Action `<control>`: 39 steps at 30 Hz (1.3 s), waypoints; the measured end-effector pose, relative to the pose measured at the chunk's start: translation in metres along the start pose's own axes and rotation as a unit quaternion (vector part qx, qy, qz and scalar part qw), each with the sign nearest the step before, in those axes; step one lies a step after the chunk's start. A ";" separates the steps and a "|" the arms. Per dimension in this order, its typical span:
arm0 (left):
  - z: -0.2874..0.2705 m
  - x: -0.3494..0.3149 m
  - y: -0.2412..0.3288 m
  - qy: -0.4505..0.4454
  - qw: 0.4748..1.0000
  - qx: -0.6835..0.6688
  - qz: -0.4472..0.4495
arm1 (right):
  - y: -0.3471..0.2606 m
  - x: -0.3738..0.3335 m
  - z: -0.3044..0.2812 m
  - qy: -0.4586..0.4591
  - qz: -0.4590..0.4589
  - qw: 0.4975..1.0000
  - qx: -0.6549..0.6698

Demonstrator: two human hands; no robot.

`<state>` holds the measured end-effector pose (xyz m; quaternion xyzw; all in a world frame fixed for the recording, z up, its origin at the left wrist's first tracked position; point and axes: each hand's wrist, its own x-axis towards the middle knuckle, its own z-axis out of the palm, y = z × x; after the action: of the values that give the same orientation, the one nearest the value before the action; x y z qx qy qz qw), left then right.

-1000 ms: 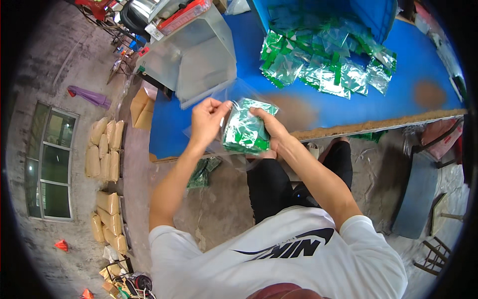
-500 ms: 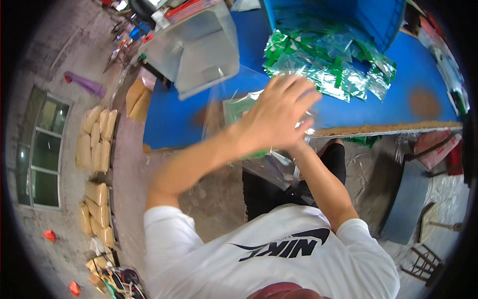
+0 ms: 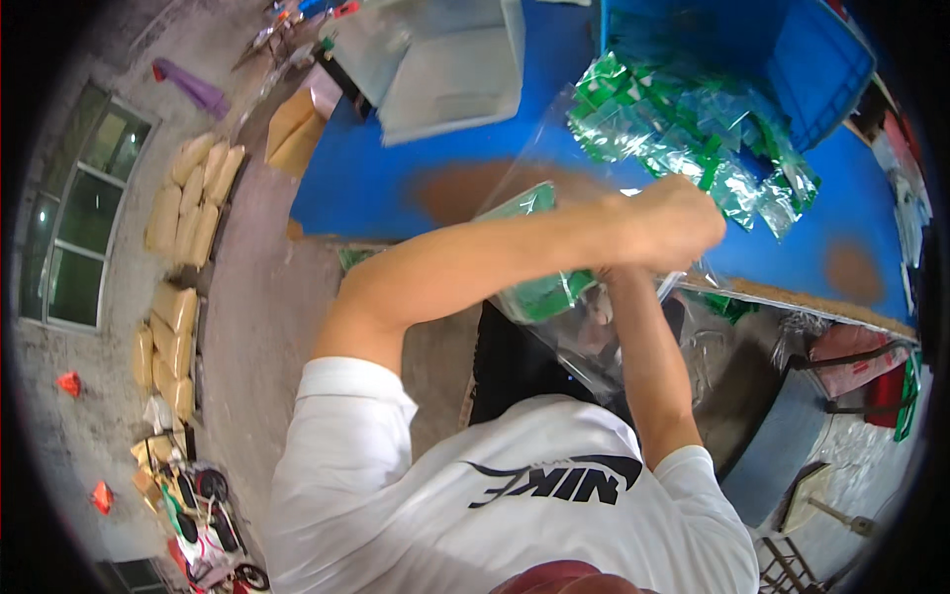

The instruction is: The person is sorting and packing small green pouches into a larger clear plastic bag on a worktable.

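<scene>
A clear plastic bag (image 3: 539,163) with green-and-clear packets (image 3: 544,297) inside hangs over the table's near edge, partly in front of my body. My left forearm crosses over it. At the bag's right side my left hand (image 3: 678,223) is closed, its fingers curled; whatever they hold is hidden. Beneath that forearm my right hand (image 3: 612,282) is mostly covered, close against the bag, and its grip does not show. Just beyond both hands lies a heap of shiny green-and-clear packets (image 3: 683,139), spilling from a blue crate (image 3: 821,84).
A translucent plastic bin (image 3: 450,89) stands on the blue table (image 3: 366,183) at the far left. A cardboard box (image 3: 295,129) is beside the table. Stacked tan sacks (image 3: 183,218) line the left floor. A grey-blue bench (image 3: 777,445) and a stool (image 3: 787,559) stand at right.
My left hand has moved right and gone from spread fingers to a closed fist. The view has shifted, so the bin and the packet heap appear further right.
</scene>
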<state>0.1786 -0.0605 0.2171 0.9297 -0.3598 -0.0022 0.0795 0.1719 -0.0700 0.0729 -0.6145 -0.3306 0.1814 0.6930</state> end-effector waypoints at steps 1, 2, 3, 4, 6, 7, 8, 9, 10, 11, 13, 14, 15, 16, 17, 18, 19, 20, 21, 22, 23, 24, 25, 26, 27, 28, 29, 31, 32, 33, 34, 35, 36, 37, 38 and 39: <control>0.005 0.001 0.014 -0.048 0.998 0.050 0.008 | -0.005 -0.002 -0.003 -0.027 0.053 0.998 0.021; 0.015 -0.012 0.027 -0.046 0.998 0.045 0.002 | -0.015 -0.001 -0.007 -0.052 0.101 0.993 0.041; 0.032 -0.031 0.035 0.123 0.991 0.045 0.036 | -0.021 0.001 -0.014 -0.075 0.151 0.984 0.062; 0.043 -0.050 0.045 0.290 0.953 0.047 0.073 | -0.031 0.005 -0.024 -0.092 0.196 0.973 0.080; 0.040 -0.106 0.056 0.394 0.919 -0.037 -0.005 | -0.053 0.010 -0.038 -0.114 0.278 0.946 0.119; 0.049 -0.144 0.045 0.527 0.830 -0.140 -0.120 | -0.059 0.012 -0.041 -0.125 0.317 0.929 0.142; 0.066 -0.166 0.028 0.630 0.730 -0.100 -0.247 | -0.059 0.013 -0.046 -0.101 0.323 0.930 0.144; 0.075 -0.191 0.012 0.618 0.678 -0.068 -0.392 | -0.062 0.013 -0.048 -0.099 0.324 0.930 0.143; 0.090 -0.196 0.006 0.667 0.583 -0.234 -0.400 | -0.065 0.012 -0.046 -0.083 0.335 0.925 0.156; 0.103 -0.199 -0.001 0.695 0.464 -0.387 -0.390 | -0.066 0.013 -0.045 -0.071 0.345 0.921 0.168; 0.140 -0.199 -0.008 0.607 0.373 -0.623 -0.324 | -0.058 0.018 -0.042 -0.105 0.328 0.924 0.163; 0.136 -0.188 -0.002 0.623 0.392 -0.600 -0.312 | -0.058 0.019 -0.034 -0.098 0.330 0.927 0.148; 0.131 -0.178 0.004 0.638 0.411 -0.578 -0.300 | -0.057 0.020 -0.027 -0.090 0.331 0.930 0.134; 0.120 -0.172 0.005 0.634 0.412 -0.586 -0.291 | -0.049 0.020 -0.025 -0.112 0.309 0.934 0.140; 0.117 -0.175 0.003 0.640 0.408 -0.583 -0.290 | -0.039 0.021 -0.023 -0.119 0.309 0.934 0.136; 0.114 -0.179 0.000 0.636 0.378 -0.603 -0.299 | -0.029 0.021 -0.023 -0.144 0.287 0.936 0.143; 0.113 -0.181 -0.001 0.628 0.348 -0.625 -0.307 | -0.032 0.020 -0.020 -0.166 0.266 0.938 0.150; 0.112 -0.182 -0.001 0.626 0.346 -0.628 -0.306 | -0.038 0.020 -0.018 -0.192 0.254 0.938 0.135; 0.112 -0.182 -0.002 0.604 0.350 -0.650 -0.299 | -0.041 0.021 -0.019 -0.186 0.256 0.939 0.133; 0.112 -0.182 -0.001 0.578 0.355 -0.674 -0.294 | -0.042 0.021 -0.021 -0.191 0.296 0.928 0.124; 0.115 -0.184 -0.002 0.567 0.358 -0.681 -0.294 | -0.042 0.021 -0.024 -0.194 0.335 0.914 0.117; 0.121 -0.188 -0.003 0.527 0.329 -0.732 -0.279 | -0.040 0.023 -0.025 -0.204 0.360 0.906 0.091; 0.126 -0.190 -0.004 0.481 0.299 -0.780 -0.265 | -0.042 0.024 -0.022 -0.188 0.363 0.908 0.096; 0.118 -0.185 0.002 0.479 0.297 -0.770 -0.298 | -0.048 0.024 -0.018 -0.215 0.337 0.914 0.069; 0.119 -0.187 0.001 0.481 0.270 -0.779 -0.297 | -0.050 0.026 -0.013 -0.242 0.311 0.918 0.041; 0.120 -0.190 -0.001 0.473 0.257 -0.793 -0.285 | -0.041 0.029 -0.009 -0.232 0.356 0.902 0.081; 0.124 -0.195 -0.005 0.469 0.243 -0.804 -0.274 | -0.028 0.035 -0.005 -0.226 0.398 0.881 0.121; 0.136 -0.201 -0.018 0.466 0.215 -0.819 -0.258 | -0.030 0.033 -0.014 -0.161 0.419 0.861 0.238; 0.138 -0.203 -0.024 0.480 0.207 -0.817 -0.243 | -0.025 0.028 -0.014 -0.107 0.418 0.852 0.297; 0.139 -0.206 -0.029 0.495 0.199 -0.815 -0.227 | -0.021 0.023 -0.012 -0.054 0.414 0.837 0.355; 0.138 -0.207 -0.034 0.502 0.188 -0.819 -0.207 | -0.033 0.013 -0.003 -0.039 0.385 0.802 0.455; 0.134 -0.206 -0.035 0.506 0.187 -0.816 -0.207 | -0.024 0.002 0.005 -0.032 0.293 0.799 0.524; 0.128 -0.205 -0.037 0.518 0.186 -0.796 -0.252 | -0.018 -0.004 0.004 -0.021 0.276 0.762 0.585; 0.126 -0.207 -0.037 0.527 0.182 -0.774 -0.299 | -0.021 -0.010 0.008 -0.008 0.261 0.719 0.644; 0.126 -0.208 -0.040 0.542 0.127 -0.770 -0.311 | -0.024 -0.013 0.013 -0.009 0.265 0.716 0.646; 0.127 -0.210 -0.037 0.543 0.125 -0.769 -0.315 | -0.029 -0.015 0.017 0.005 0.283 0.720 0.634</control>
<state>0.0401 0.0882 0.0754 0.1700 0.2924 0.2026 0.9190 0.1447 -0.0728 0.0977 -0.0977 0.0537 0.5331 0.8387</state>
